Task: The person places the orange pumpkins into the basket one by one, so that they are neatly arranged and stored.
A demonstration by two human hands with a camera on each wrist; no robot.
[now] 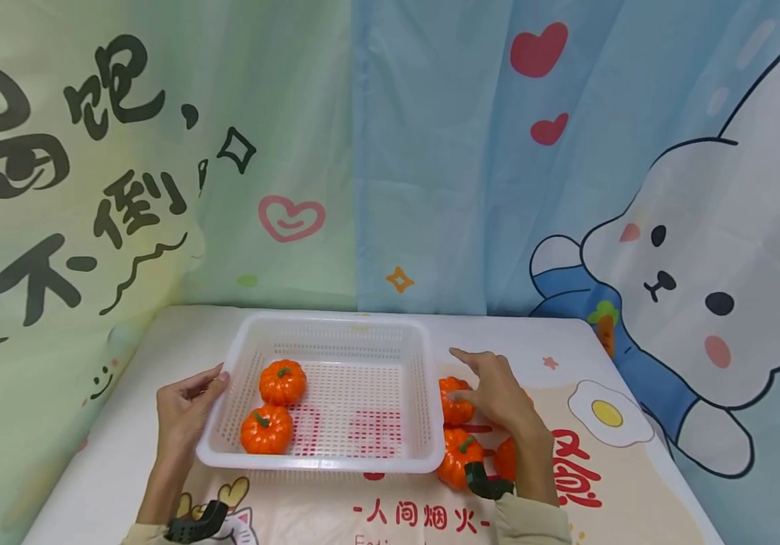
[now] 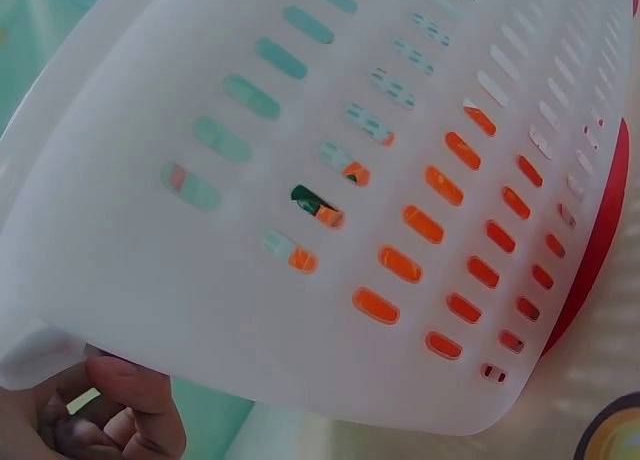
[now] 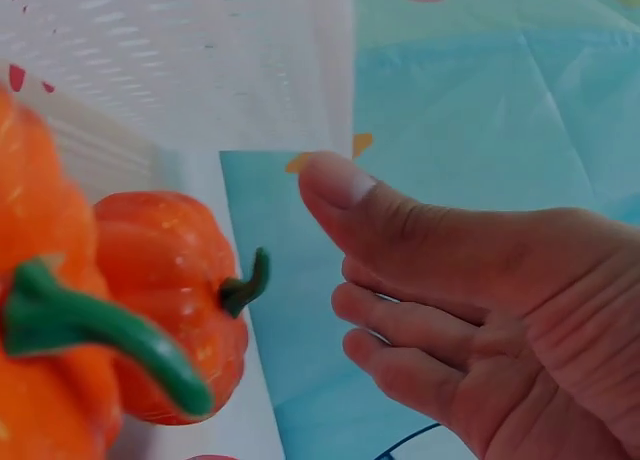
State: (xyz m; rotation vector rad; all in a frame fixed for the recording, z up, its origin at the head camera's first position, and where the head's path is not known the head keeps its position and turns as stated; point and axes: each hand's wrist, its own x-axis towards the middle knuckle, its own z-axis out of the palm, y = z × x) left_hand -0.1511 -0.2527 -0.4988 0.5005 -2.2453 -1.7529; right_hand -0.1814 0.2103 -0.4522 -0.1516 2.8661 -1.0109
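A white plastic basket (image 1: 322, 463) with slotted walls holds two orange toy pumpkins, a rear one (image 1: 282, 382) and a front one (image 1: 266, 430), both near its left side. My left hand (image 1: 188, 409) pinches the basket's left rim between thumb and fingers; the left wrist view shows this hand (image 2: 125, 410) under the rim's corner. To the right of the basket, my right hand (image 1: 499, 390) hovers by a loose pumpkin (image 1: 454, 401), its fingers spread and holding nothing. In the right wrist view, two green-stemmed pumpkins, a nearer one (image 3: 45, 380) and a farther one (image 3: 175, 300), lie left of the thumb.
More loose pumpkins lie right of the basket, including a front one (image 1: 457, 458) and one partly behind my right wrist (image 1: 506, 458). A printed cloth (image 1: 424, 492) covers part of the white table (image 1: 192, 325). A patterned curtain (image 1: 424, 151) hangs behind.
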